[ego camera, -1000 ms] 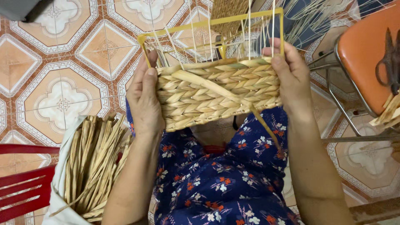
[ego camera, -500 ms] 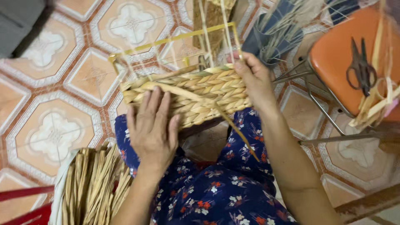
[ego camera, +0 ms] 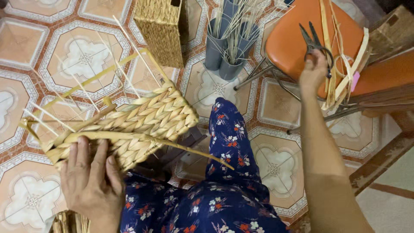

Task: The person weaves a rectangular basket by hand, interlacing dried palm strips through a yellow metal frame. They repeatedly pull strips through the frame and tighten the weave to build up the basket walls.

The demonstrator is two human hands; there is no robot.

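Note:
A half-woven straw basket (ego camera: 142,123) on a yellow wire frame (ego camera: 92,77) rests over my lap, tilted to the left. My left hand (ego camera: 92,181) presses on its near lower side and holds it, fingers spread over the weave. One loose straw strand (ego camera: 194,153) trails from the basket across my flowered trousers. My right hand (ego camera: 312,71) is stretched out to the orange chair seat (ego camera: 289,39), its fingers curled at the handles of dark scissors (ego camera: 314,41) lying there.
A finished woven basket (ego camera: 161,30) stands on the patterned tile floor at the top. Grey cups with thin reeds (ego camera: 224,49) stand beside it. Flat straw strips (ego camera: 338,73) hang over the chair. A straw bundle (ego camera: 69,222) lies at bottom left.
My right hand left the basket and reached right to the scissors on the orange chair. My left hand stayed on the basket, which now tilts left. The view swung right.

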